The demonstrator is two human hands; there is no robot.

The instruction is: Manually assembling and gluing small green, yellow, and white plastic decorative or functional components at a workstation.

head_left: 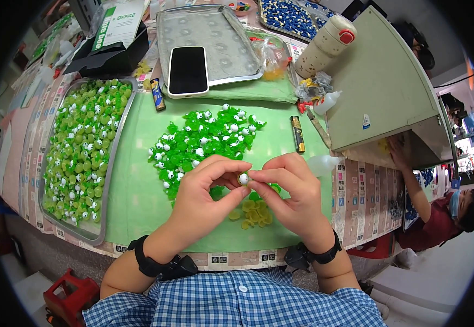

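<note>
Between the fingertips of both hands is a small green plastic piece with a white eyeball. My left hand pinches it from the left. From the other side, the closed fingers of my right hand press against it. Just beyond my hands lies a heap of green plastic pieces with white eyeballs, on a light green sheet. A small pile of yellowish translucent cup-shaped pieces lies below my right fingers, partly hidden by them.
At left stands a metal tray full of green and yellowish pieces. Farther back are a phone on a metal tray, two batteries, a bottle and a grey metal cabinet. A co-worker reaches in at right.
</note>
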